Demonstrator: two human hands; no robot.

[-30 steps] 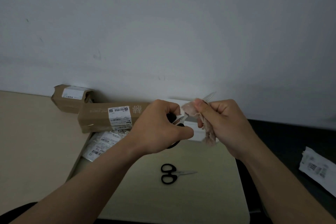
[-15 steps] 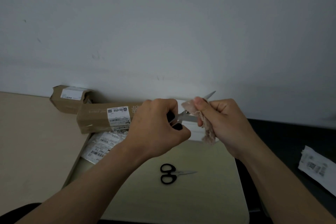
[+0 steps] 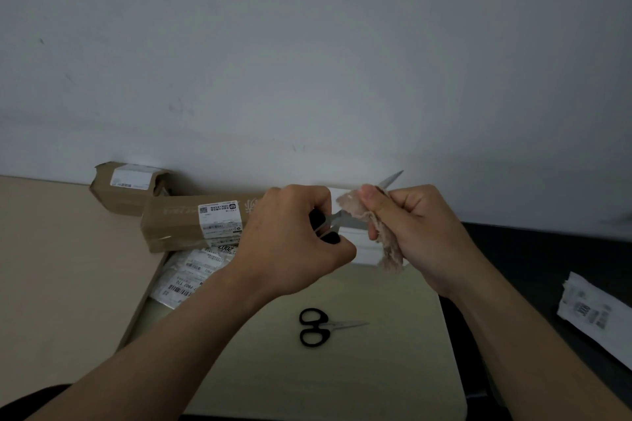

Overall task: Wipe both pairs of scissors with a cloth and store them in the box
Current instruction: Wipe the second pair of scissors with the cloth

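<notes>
Working over the pale bench (image 3: 376, 369) before the white box (image 3: 362, 244), your left hand (image 3: 294, 243) grips the stiff steel scissors (image 3: 391, 179) by their black handles; fingers of your right hand (image 3: 420, 236) pinch limp pinkish cloth (image 3: 388, 255) round the sharp blades. Hold handles, never blades.

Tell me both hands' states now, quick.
Left hand: grips the scissors by their black handles.
Right hand: pinches the cloth around the blade.
</notes>
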